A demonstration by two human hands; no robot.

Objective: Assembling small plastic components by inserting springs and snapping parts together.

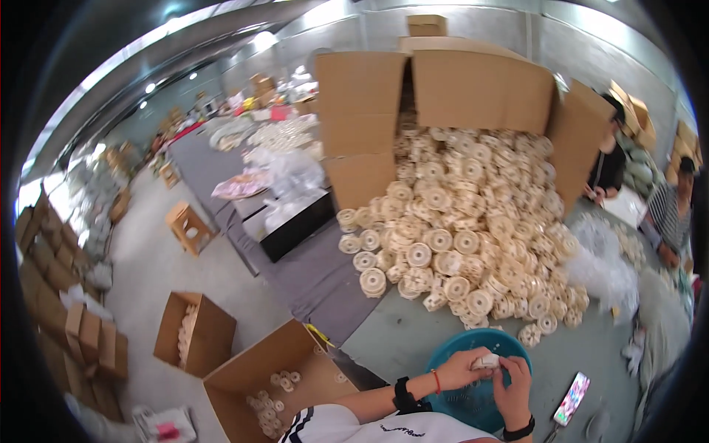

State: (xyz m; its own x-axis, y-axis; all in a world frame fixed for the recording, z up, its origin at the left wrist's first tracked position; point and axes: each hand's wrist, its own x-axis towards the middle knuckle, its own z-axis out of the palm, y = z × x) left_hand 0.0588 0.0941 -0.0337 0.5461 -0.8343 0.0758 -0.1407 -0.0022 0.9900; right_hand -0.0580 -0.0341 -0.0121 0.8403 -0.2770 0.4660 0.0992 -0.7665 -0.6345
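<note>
My left hand (459,371) is closed round a small cream plastic wheel-like part (487,361), held above a teal basin (442,347). My right hand (514,382) has its fingertips pinched against the right side of the same part. Small pale bits lie in the basin, too small to name. Beyond the basin rises a big heap of similar cream wheel-like parts (473,244), spilling from a large cardboard box (484,88) tipped on the table.
At the left stand an open carton (255,369) with several parts inside and a smaller carton (214,343). A phone (572,399) lies right of the basin. Clear plastic bags (605,266) rest beside the heap. Two people (607,166) are at the far right.
</note>
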